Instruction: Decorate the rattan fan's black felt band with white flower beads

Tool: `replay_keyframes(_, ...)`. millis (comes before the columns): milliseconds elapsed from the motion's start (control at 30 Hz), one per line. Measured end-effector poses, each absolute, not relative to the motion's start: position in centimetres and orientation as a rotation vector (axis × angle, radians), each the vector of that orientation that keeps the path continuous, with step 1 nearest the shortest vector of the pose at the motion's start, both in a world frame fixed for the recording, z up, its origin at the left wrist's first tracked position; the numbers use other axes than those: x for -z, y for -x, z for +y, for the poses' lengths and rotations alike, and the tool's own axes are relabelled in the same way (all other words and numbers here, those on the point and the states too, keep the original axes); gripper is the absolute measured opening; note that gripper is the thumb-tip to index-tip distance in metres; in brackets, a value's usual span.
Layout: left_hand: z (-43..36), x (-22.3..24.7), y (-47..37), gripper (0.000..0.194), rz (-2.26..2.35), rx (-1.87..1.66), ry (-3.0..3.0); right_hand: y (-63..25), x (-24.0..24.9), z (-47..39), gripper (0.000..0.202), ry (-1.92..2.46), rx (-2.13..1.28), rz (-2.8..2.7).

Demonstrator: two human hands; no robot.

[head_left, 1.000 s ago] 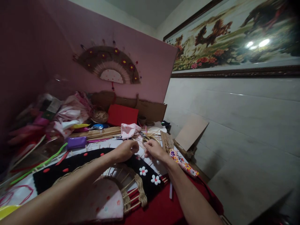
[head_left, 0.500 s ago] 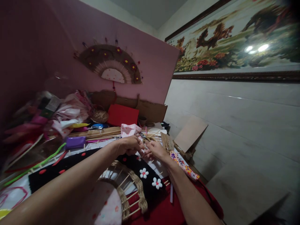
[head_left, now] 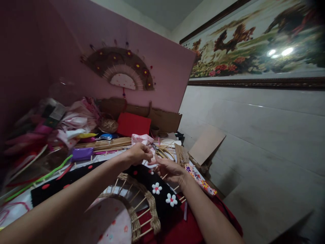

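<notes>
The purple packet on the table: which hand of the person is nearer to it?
Left. The left hand is to the right of the purple packet, apart from it; the right hand is farther off on that same side.

The fan (head_left: 150, 200) near me has a black band (head_left: 144, 176) with red dots (head_left: 45, 186) toward my left and white flowers (head_left: 156, 188) with red centres toward my right. Its base (head_left: 117, 217) is pale pink, spotted red and blue; its woven cord (head_left: 154, 222) is straw-brown. On my left I see a plain purple packet (head_left: 82, 154) and a bright green strip (head_left: 42, 177). Far from me, the card (head_left: 134, 124) is solid red, the wall (head_left: 165, 78) dusky pink.
</notes>
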State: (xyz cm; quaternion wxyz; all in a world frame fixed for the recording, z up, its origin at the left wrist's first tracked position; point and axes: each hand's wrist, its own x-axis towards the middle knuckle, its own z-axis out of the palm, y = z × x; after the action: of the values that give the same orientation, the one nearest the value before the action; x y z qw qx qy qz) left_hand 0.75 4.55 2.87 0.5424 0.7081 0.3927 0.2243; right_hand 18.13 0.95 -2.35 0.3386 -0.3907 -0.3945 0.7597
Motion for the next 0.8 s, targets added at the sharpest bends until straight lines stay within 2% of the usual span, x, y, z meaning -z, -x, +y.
replay_keyframes(167,3.5,-1.8,0.6,0.008,1.012,-0.721,-1.789,-17.9,1.9,0.6,0.033,1.073,-1.913,-1.03)
replay_keyframes(333,2.4,-1.4,0.9,0.008,1.041,-0.818,-1.868,-17.9,1.9,0.5,0.024,1.005,-1.878,-1.022)
replay_keyframes(500,2.2,-0.9,0.8,0.012,1.044,-0.848,-2.028,-17.9,1.9,0.5,0.032,0.957,-1.863,-1.045)
replay_keyframes(800,2.3,0.1,0.8,0.014,1.03,-0.861,-1.996,-17.9,2.0,0.4,0.035,0.944,-1.869,-1.049)
